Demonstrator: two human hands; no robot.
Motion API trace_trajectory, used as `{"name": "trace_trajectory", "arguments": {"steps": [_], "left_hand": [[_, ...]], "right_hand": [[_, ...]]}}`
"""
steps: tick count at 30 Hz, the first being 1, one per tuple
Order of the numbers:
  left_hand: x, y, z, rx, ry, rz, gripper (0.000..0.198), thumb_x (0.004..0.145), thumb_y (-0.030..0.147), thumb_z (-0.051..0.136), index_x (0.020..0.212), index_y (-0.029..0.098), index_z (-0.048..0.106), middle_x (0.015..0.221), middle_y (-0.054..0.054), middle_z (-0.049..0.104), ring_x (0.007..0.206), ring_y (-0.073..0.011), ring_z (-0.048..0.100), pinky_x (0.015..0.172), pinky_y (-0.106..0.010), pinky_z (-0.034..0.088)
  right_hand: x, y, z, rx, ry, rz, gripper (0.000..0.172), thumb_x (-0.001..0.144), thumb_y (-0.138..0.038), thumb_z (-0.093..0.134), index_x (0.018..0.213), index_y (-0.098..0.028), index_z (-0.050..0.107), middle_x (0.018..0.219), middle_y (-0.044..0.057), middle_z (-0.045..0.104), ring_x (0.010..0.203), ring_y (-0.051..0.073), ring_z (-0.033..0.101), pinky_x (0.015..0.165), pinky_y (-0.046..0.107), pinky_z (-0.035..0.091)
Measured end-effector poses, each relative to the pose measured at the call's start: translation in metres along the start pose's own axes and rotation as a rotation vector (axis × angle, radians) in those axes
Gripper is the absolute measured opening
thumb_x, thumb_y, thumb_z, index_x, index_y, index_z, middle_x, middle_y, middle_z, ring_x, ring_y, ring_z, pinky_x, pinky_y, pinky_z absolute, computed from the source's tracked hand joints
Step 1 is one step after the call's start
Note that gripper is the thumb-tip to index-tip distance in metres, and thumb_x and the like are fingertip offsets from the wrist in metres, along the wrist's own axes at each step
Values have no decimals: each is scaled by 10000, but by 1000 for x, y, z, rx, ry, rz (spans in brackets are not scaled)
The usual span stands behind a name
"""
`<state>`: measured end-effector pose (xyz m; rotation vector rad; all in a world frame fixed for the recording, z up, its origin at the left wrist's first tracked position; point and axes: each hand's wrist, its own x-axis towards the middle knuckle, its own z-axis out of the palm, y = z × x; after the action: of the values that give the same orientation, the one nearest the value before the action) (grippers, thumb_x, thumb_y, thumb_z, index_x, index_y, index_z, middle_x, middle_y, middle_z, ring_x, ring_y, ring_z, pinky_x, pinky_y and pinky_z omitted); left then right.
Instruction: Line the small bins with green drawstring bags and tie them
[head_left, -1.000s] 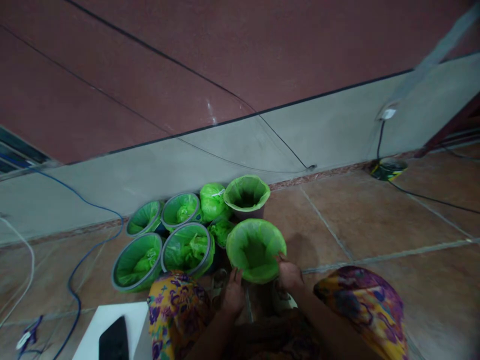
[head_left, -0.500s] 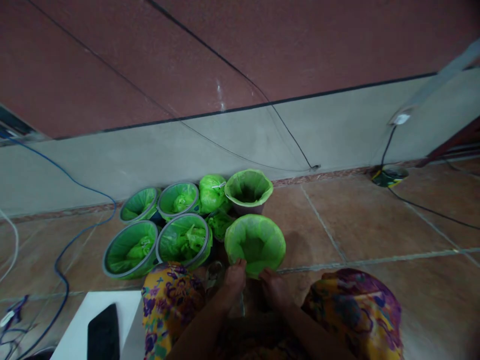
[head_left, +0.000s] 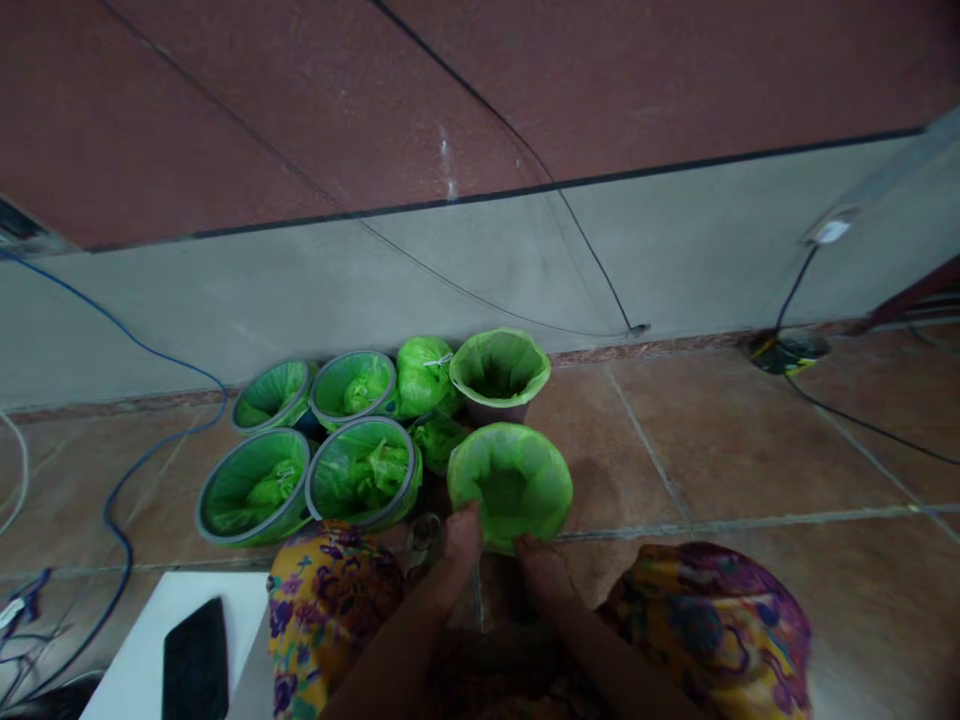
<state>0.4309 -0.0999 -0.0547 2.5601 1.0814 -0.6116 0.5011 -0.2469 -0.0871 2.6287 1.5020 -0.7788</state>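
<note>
The small bin [head_left: 510,485] is sitting on the floor [head_left: 712,440] right in front of the person, between the two knees. A green bag [head_left: 480,470] is lining it and folding over its rim. On its right side the floor is lying wide and bare. On its left side a second bin [head_left: 364,485] is standing just beside it, and a third bin [head_left: 499,370] is standing close behind, near the wall [head_left: 375,290]. A tied bag [head_left: 422,372] is squeezing in among them.

Both arms are reaching forward and down. The left hand [head_left: 459,535] is touching the near edge of the green bag with its fingertips. The right hand [head_left: 541,568] is touching that edge a little lower, knuckles up. It is too dim to tell if either hand is pinching the bag or only pressing on it.
</note>
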Motion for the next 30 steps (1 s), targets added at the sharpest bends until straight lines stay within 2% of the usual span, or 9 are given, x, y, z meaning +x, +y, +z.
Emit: {"name": "trace_trajectory", "arguments": {"steps": [3, 7, 11, 15, 17, 20, 23, 26, 30], "left_hand": [[-16, -3, -2, 5, 31, 143, 418, 953, 145, 308, 1295, 189, 544, 1276, -120, 643, 1022, -202, 683, 855, -304, 531], [-38, -6, 8, 59, -86, 457, 385, 934, 193, 357, 1270, 205, 544, 1351, -91, 597, 1089, -223, 652, 899, -332, 526], [-37, 8, 15, 73, -184, 376, 455, 918, 126, 313, 1322, 178, 516, 1343, -112, 603, 1066, -264, 664, 873, -384, 540], [-25, 43, 17, -46, -191, 297, 419, 910, 105, 326, 1224, 134, 602, 1221, -151, 674, 1071, -306, 664, 898, -438, 529], [-21, 61, 17, -83, -185, 283, 404, 922, 113, 328, 1202, 133, 619, 1170, -149, 699, 1063, -286, 671, 904, -413, 529], [-21, 73, 15, -170, -123, 272, 452, 914, 125, 391, 1346, 165, 518, 1258, -127, 664, 1088, -230, 662, 938, -343, 514], [-26, 58, 5, -275, 19, 210, 536, 892, 142, 453, 1425, 178, 422, 1379, -119, 580, 1141, -212, 633, 976, -311, 492], [-35, 27, -10, -281, 133, 90, 415, 897, 146, 446, 1300, 178, 538, 1312, -100, 618, 1124, -199, 635, 972, -287, 485], [-47, -3, -20, -200, 129, 56, 356, 916, 120, 374, 1152, 190, 632, 1161, -79, 674, 1003, -190, 671, 891, -294, 515]], "right_hand": [[0, 1, 3, 3, 17, -4, 409, 876, -48, 381, 1152, -166, 659, 1208, 136, 677, 1037, 242, 661, 880, 320, 492], [3, 8, 10, 74, 41, -39, 429, 859, -21, 378, 1155, -132, 668, 1176, 153, 692, 1049, 244, 650, 927, 321, 465], [8, 25, 8, 130, 51, -65, 419, 844, -20, 399, 1130, -128, 687, 1115, 136, 717, 1020, 237, 654, 922, 323, 475], [12, 54, -7, 145, 96, -63, 421, 779, -2, 459, 1109, -115, 695, 1154, 129, 711, 1081, 222, 639, 975, 309, 462], [14, 66, -16, 158, 139, -47, 471, 724, 14, 496, 1147, -86, 677, 1245, 156, 675, 1163, 240, 608, 1030, 333, 439], [12, 70, -26, 181, 199, 10, 589, 694, 48, 471, 1254, -62, 615, 1358, 193, 600, 1230, 248, 582, 1036, 344, 446], [2, 58, -27, 214, 232, 75, 627, 711, 34, 451, 1312, -92, 575, 1386, 170, 584, 1177, 241, 623, 935, 318, 508], [-12, 37, -23, 250, 215, 92, 516, 776, -10, 422, 1235, -122, 629, 1247, 140, 679, 1045, 225, 678, 849, 301, 526], [-23, 17, -18, 303, 186, 10, 427, 844, -40, 377, 1100, -186, 686, 1146, 86, 715, 1007, 178, 673, 874, 259, 490]]}}
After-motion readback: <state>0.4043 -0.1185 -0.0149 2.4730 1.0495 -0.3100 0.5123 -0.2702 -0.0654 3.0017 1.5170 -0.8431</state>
